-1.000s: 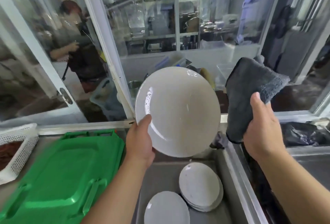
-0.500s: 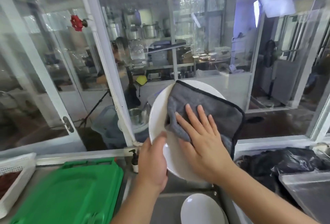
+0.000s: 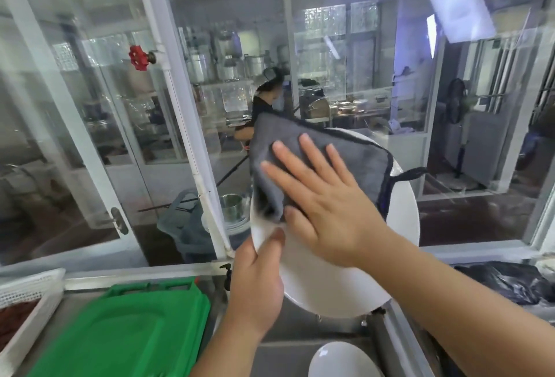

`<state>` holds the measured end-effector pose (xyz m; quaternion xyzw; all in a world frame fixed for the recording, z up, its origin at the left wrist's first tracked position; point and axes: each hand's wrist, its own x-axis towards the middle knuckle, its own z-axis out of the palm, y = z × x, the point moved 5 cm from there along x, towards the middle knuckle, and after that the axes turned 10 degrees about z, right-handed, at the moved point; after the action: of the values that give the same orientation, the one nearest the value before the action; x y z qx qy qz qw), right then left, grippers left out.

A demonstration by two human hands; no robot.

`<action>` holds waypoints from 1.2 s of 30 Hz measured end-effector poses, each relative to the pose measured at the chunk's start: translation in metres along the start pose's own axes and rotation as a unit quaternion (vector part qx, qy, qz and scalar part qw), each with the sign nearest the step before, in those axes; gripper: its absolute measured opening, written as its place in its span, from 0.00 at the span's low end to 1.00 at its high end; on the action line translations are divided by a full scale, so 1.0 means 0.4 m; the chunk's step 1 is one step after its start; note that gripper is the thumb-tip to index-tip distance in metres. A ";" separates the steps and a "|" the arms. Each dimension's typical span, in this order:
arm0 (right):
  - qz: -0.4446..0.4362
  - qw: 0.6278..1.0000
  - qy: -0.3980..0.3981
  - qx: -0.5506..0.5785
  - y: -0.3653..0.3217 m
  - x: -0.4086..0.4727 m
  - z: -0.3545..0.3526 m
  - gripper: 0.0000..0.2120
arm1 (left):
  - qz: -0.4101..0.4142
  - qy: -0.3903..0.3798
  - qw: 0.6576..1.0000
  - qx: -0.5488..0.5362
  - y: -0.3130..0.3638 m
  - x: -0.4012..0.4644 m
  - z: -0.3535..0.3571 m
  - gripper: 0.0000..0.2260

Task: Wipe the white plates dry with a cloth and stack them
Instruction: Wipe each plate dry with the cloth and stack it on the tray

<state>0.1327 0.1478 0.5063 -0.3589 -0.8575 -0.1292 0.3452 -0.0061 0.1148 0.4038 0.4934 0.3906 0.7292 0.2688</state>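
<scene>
My left hand (image 3: 255,280) pinches the tilted white plate (image 3: 345,280) by 1 edge above the sink while my flat right hand (image 3: 324,211) presses the grey cloth (image 3: 315,163); pushing harder risks a slip.

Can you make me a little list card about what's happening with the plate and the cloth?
activity: wiping a plate dry
held plate: white, tilted up, above the sink
left hand: grips the plate's lower left rim
right hand: fingers spread flat, pressing the cloth
cloth: grey, dark edging, covers the plate's upper part
other plate: white, below in the sink
</scene>
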 end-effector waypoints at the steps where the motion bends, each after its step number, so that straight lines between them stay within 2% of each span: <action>1: 0.034 0.999 0.009 0.002 0.018 0.018 -0.008 0.30 | -0.002 0.011 1.000 0.001 0.002 -0.003 0.000 0.15; 5: 0.177 0.984 0.012 0.018 0.093 0.050 -0.021 0.30 | -0.026 0.065 0.997 -0.029 0.011 -0.007 -0.001 0.17; 10: 0.279 0.955 -0.018 0.095 0.110 -0.019 0.026 0.31 | 0.021 0.079 0.996 -0.035 0.035 0.024 -0.004 0.15; 14: 0.265 0.950 -0.050 0.157 0.023 -0.116 0.086 0.30 | 0.027 0.075 0.997 -0.021 0.033 0.035 0.003 0.15; 18: 0.159 0.966 -0.074 0.188 -0.050 -0.152 0.104 0.27 | 0.022 0.058 0.998 -0.012 0.028 0.036 0.009 0.16; 21: 0.099 0.980 -0.069 0.157 -0.037 -0.104 0.072 0.26 | -0.008 0.076 0.997 -0.029 0.021 0.028 0.006 0.19; 24: 0.079 0.990 -0.053 0.108 -0.003 -0.029 0.040 0.27 | -0.024 0.094 0.994 -0.042 0.023 0.020 0.001 0.20; 30: 0.160 0.986 0.000 0.046 0.074 0.066 0.018 0.28 | -0.039 0.130 0.988 -0.071 0.026 -0.003 -0.002 0.19; 36: 0.290 0.949 0.084 0.088 0.150 0.035 0.009 0.31 | -0.023 0.130 0.988 -0.082 0.048 -0.006 -0.010 0.18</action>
<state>0.1661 0.1995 0.5116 -0.5481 -0.6923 0.0232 0.4688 -0.0090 0.1010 0.4179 0.3616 0.3725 0.8104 0.2715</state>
